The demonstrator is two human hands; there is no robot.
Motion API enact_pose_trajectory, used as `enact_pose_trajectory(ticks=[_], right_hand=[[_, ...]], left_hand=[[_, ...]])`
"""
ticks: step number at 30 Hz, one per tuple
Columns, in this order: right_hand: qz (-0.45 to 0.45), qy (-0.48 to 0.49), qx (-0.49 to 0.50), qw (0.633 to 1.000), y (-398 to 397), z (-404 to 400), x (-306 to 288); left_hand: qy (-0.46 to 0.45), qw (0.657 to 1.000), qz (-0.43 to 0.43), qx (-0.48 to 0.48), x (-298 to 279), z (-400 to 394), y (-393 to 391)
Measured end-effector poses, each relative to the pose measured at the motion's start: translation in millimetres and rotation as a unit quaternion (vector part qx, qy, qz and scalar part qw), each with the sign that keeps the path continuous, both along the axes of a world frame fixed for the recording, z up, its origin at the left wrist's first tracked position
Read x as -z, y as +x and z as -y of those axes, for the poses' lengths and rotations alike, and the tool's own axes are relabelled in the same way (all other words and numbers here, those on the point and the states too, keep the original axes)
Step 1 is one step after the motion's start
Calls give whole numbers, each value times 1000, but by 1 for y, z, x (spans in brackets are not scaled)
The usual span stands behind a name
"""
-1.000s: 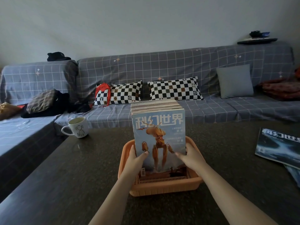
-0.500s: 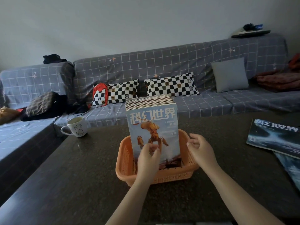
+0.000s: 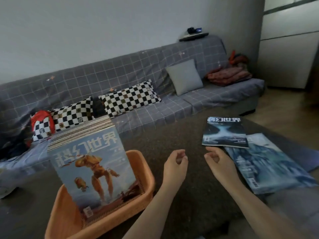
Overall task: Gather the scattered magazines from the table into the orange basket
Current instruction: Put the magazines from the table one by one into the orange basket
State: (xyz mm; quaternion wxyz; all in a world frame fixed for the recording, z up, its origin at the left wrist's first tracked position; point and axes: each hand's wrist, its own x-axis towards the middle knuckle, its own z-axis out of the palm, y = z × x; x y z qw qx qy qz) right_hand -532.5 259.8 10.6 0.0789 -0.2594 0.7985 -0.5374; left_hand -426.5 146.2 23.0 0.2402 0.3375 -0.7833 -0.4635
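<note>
A single wide-angle view looks from the wearer's head, forward and down across the dark speckled stone table [image 3: 172, 135] toward the grey grid-patterned sofa [image 3: 120, 80] along the white wall behind it. It sits close over the table's near part (both forearms reach in from the bottom edge), and the scene tilts, the sofa rising to the right.

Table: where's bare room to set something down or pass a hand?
Free: the dark table between the orange basket and the two loose magazines, where the left hand and right hand hover empty. Crowded: the right side, where the magazines overlap, and the basket, packed with upright magazines.
</note>
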Motion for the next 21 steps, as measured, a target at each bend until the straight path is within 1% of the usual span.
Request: enact_pose_trajectory(ticks=[4,6,9,11,14,16,18,21], right_hand=[[-12,33,56,998,-48,-22,13],[-36,76,90,992,-72,-29,21],[-77,174,150,970,-107,-34,37],[-78,235,173,953,-127,-32,46],[-54,288,179,939,-149,-26,58],[-88,329,176,924,-154,-20,68],[-125,361,175,907,-154,-17,74],[-131,344,195,909,-156,-17,78]], left_hand=[[13,999,18,35,14,-6,-63],[14,998,31,44,24,-6,-90],[-1,996,71,56,40,-2,-122],[-11,993,97,66,49,4,-140],[-9,990,123,71,58,17,-163],[-12,989,131,74,64,25,-177],[-20,991,119,49,67,30,-187],[20,997,72,-29,64,36,-199]])
